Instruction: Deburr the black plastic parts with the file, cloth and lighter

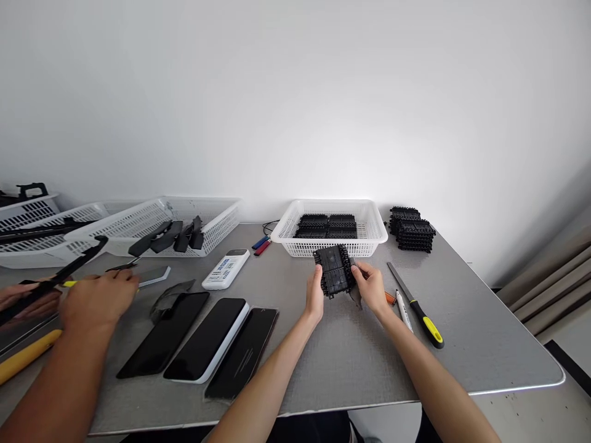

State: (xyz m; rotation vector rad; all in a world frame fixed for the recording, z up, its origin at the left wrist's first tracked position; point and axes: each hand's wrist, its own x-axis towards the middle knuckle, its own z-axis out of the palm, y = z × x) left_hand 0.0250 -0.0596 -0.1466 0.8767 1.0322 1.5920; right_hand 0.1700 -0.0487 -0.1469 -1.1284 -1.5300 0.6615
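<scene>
Above the table's middle, my left hand [315, 296] grips the left edge of a black ribbed plastic part [335, 271] with toothed sides, tilted toward me. Pinched in my right hand [370, 284] is a small dark grey piece of sandpaper-like sheet [355, 296], pressed against the part's right edge. Just behind my hands stands a white plastic basket [330, 249] with several similar black parts [327, 226] in it. Beyond its right side, more black parts [413, 231] are stacked on the table.
A file [415, 304] with a yellow-black handle, a white marker [403, 309] and an orange item [390, 299] lie beside my right forearm. Three phones [206, 338] and a white power bank [226, 269] are left. A co-worker's hand [99, 298] works at far left, before other baskets [221, 227].
</scene>
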